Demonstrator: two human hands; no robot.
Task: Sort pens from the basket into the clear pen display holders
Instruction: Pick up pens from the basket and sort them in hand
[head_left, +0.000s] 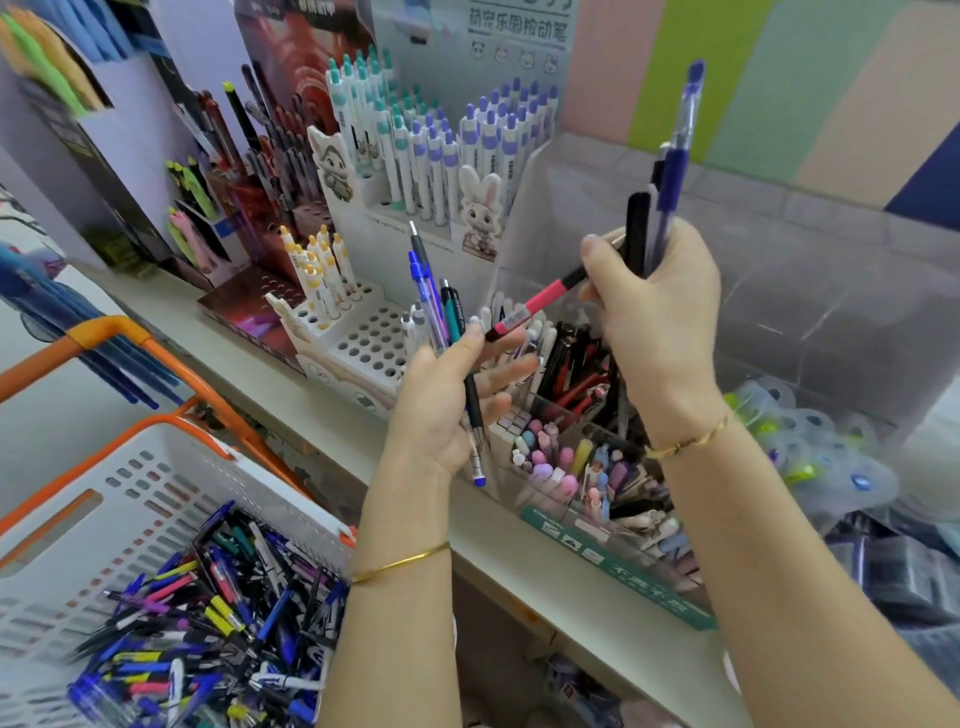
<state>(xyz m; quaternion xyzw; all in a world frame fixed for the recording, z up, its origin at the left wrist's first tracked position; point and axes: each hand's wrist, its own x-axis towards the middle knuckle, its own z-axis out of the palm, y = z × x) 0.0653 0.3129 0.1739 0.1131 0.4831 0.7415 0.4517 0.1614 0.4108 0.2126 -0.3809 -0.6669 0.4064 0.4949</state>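
Observation:
My left hand (451, 400) grips a small bunch of pens (436, 306), blue, teal and black, fanned upward above the shelf. My right hand (657, 306) holds several upright pens (670, 182), blue and black, and pinches the end of a pink pen (530, 306) whose other end touches my left fingers. Below both hands stands the clear pen display holder (582, 431), its compartments packed with pens and pastel erasers. The white basket (156, 499) with orange handles sits at lower left, holding a heap of mixed pens (208, 639).
White display racks (363, 343) with rows of upright pens stand on the shelf (291, 395) behind my left hand. A tall clear box (831, 322) is at the right. Packaged goods (810, 457) lie at lower right.

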